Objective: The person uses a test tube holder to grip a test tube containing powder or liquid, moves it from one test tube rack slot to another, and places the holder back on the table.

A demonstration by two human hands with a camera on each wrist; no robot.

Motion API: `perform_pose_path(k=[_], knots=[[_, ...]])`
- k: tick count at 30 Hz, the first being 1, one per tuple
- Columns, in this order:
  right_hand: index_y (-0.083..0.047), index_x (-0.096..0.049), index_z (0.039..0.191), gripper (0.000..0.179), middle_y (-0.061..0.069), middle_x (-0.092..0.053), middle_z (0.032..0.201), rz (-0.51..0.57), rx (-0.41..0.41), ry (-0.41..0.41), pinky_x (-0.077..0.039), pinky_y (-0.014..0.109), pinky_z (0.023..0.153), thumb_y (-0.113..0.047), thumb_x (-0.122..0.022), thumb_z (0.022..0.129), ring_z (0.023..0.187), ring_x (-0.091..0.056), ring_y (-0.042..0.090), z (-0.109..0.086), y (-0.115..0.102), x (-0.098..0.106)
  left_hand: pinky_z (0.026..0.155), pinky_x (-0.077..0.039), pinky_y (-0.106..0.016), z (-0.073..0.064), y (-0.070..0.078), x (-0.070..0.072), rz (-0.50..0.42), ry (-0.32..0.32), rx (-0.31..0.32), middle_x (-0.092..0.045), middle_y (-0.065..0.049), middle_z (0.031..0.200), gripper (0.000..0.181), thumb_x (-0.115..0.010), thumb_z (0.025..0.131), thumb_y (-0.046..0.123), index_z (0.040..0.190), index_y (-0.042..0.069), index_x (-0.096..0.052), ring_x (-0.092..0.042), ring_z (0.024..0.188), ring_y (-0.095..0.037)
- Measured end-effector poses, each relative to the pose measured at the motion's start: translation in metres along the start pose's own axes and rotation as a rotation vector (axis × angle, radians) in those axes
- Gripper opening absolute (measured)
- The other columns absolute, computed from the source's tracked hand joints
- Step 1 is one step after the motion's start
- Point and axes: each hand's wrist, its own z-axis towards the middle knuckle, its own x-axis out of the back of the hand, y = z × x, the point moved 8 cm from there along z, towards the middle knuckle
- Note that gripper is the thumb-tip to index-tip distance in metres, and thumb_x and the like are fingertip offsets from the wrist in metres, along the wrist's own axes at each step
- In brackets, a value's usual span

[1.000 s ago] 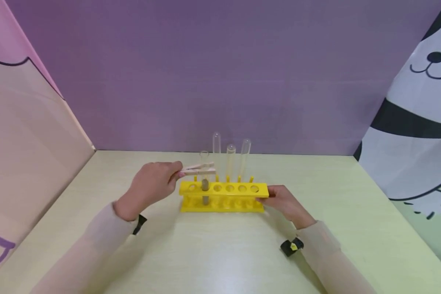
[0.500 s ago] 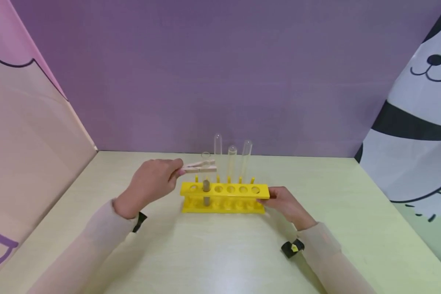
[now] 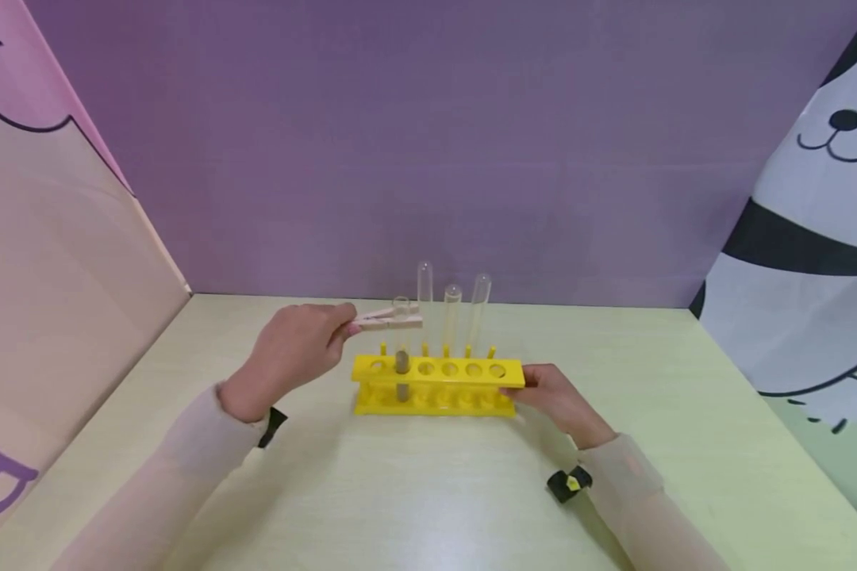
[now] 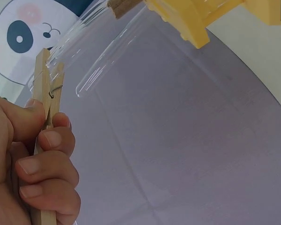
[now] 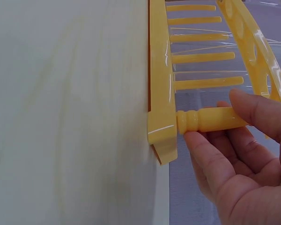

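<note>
A yellow test tube rack [image 3: 464, 381] stands mid-table. In its second hole from the left sits an upright test tube [image 3: 402, 362] with greyish-brown material low inside. My left hand [image 3: 293, 349] grips a wooden test tube clamp [image 3: 387, 321], whose jaws lie across that tube just below its rim. The left wrist view shows fingers curled round the clamp's handle [image 4: 48, 216], with a wire spring farther up. At the rack's right end, my right hand [image 3: 553, 396] pinches the turned end post [image 5: 220, 118] between thumb and fingers.
Behind the rack's top bar, three clear test tubes, a left one [image 3: 425, 293], a middle one [image 3: 451, 317] and a right one [image 3: 480, 305], stand bottom-up over yellow pegs [image 3: 446, 350]. A purple backdrop [image 3: 428, 143] borders the pale table [image 3: 428, 492] at the back.
My left hand and the clamp have risen a little, the clamp's jaws shifting up the tube towards its rim. The tube stays in its hole, and my right hand keeps its hold.
</note>
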Motion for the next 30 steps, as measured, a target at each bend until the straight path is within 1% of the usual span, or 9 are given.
perform_pose_path(k=[6, 9, 16, 23, 30], knots=[[0.006, -0.057, 0.122, 0.036, 0.018, -0.061, 0.121, 0.001, 0.009, 0.000, -0.043, 0.043, 0.095, -0.007, -0.063, 0.088, 0.102, -0.057, 0.020, 0.000, 0.000, 0.000, 0.046, -0.025, -0.025, 0.003, 0.002, 0.004, -0.010, 0.016, -0.011, -0.032, 0.003, 0.051, 0.022, -0.063, 0.091, 0.020, 0.074, 0.010, -0.052, -0.026, 0.044, -0.012], [0.007, -0.057, 0.122, 0.037, 0.018, -0.061, 0.121, 0.002, 0.014, -0.004, -0.044, 0.042, 0.094, -0.007, -0.063, 0.088, 0.101, -0.057, 0.020, 0.000, 0.000, 0.000, 0.046, -0.026, -0.025, 0.003, 0.002, 0.005, -0.012, 0.011, -0.005, -0.033, 0.003, 0.052, 0.021, -0.063, 0.091, 0.020, 0.075, 0.010, -0.053, -0.027, 0.044, -0.012], [0.006, -0.058, 0.121, 0.036, 0.018, -0.061, 0.121, 0.005, -0.005, 0.007, -0.046, 0.038, 0.091, -0.005, -0.063, 0.088, 0.098, -0.058, 0.018, 0.001, 0.001, 0.000, 0.047, -0.026, -0.026, 0.004, 0.001, 0.009, -0.022, 0.011, 0.013, -0.033, 0.002, 0.053, 0.022, -0.063, 0.091, 0.020, 0.074, 0.011, -0.053, -0.027, 0.045, -0.013], [0.005, -0.057, 0.122, 0.036, 0.018, -0.061, 0.122, 0.005, 0.000, 0.000, -0.043, 0.042, 0.094, -0.005, -0.062, 0.088, 0.100, -0.057, 0.019, 0.001, 0.000, 0.001, 0.046, -0.025, -0.025, 0.006, 0.000, 0.011, -0.039, -0.003, 0.037, -0.034, 0.002, 0.053, 0.021, -0.062, 0.092, 0.021, 0.076, 0.011, -0.054, -0.027, 0.045, -0.013], [0.005, -0.058, 0.122, 0.036, 0.017, -0.061, 0.122, 0.001, -0.004, -0.001, -0.043, 0.043, 0.094, -0.006, -0.063, 0.088, 0.101, -0.057, 0.020, 0.001, 0.001, 0.001, 0.046, -0.024, -0.025, 0.005, 0.001, 0.015, -0.039, 0.020, 0.022, -0.032, 0.002, 0.052, 0.023, -0.063, 0.091, 0.020, 0.073, 0.011, -0.052, -0.025, 0.044, -0.013]])
